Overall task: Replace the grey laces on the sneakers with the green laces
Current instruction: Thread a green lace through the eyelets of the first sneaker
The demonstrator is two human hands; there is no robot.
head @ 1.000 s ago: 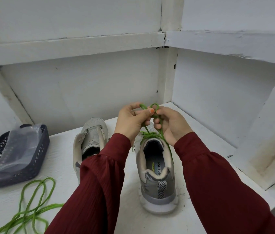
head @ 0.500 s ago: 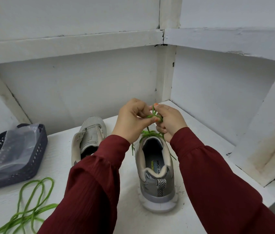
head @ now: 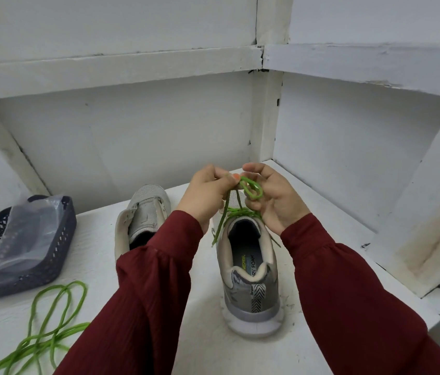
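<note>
parted slightly, left hand (head: 208,193) and right hand (head: 275,201) are held over the sneaker (head: 248,269), lace (head: 252,189) loop pinched by both.

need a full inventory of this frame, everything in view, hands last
near sneaker: 1, grey, white sole, upright on the shelf, heel toward camera
far sneaker: 1, light grey, back left, partly behind the left sleeve
threaded green lace: 1, green, through the near sneaker's top, loop raised above it
loose green lace: 1, green, piled on the shelf, lower left
basket: 1, dark grey, perforated, left edge
plastic bag: 1, clear, in the basket
shelf: 1, white, under everything
sleeves: 2, dark red
left hand: 1, pinches the threaded green lace
right hand: 1, holds its loop
</note>
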